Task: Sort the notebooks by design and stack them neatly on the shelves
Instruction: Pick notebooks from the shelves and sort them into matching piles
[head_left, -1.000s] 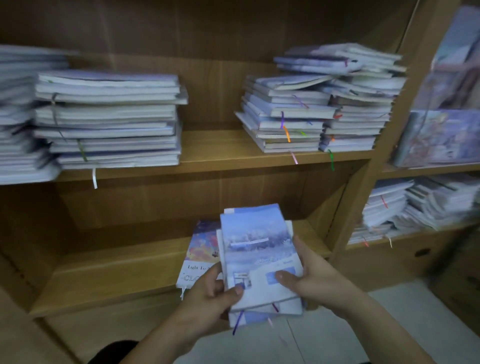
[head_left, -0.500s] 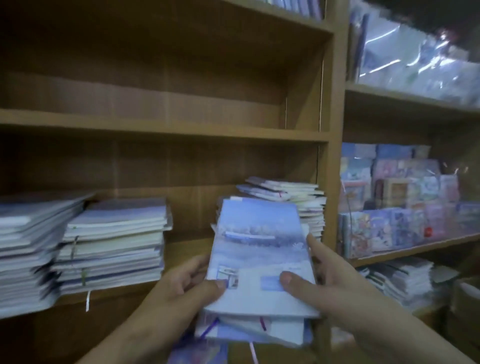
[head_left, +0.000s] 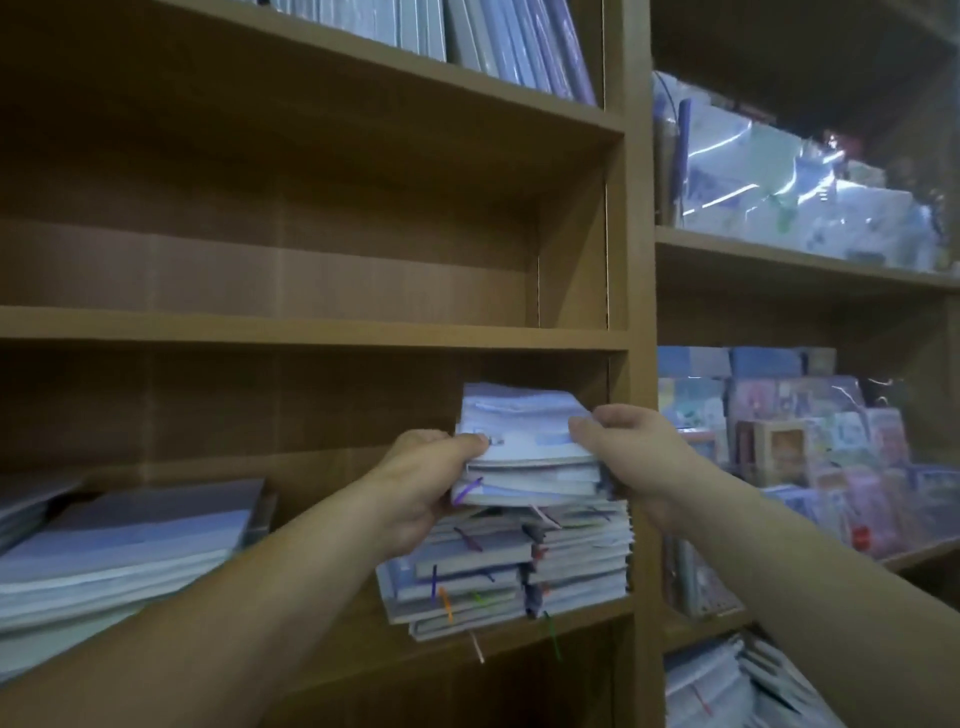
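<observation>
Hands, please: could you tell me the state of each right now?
Left hand: gripping the notebooks.
Right hand: gripping the same notebooks.

- Dim, cool bluish light. The brown wooden shelf unit (head_left: 311, 332) looks murky, and its upper compartments sit in deep shadow.
- White glare streaks cross the clear plastic-wrapped packs (head_left: 779, 197) at upper right.
- Blur softens the pale blue soft-cover notebooks (head_left: 519, 421) at centre and smears the flat grey-blue notebook pile (head_left: 119, 540) at left.
- Wide-angle distortion tilts boards and uprights near the edges.
</observation>
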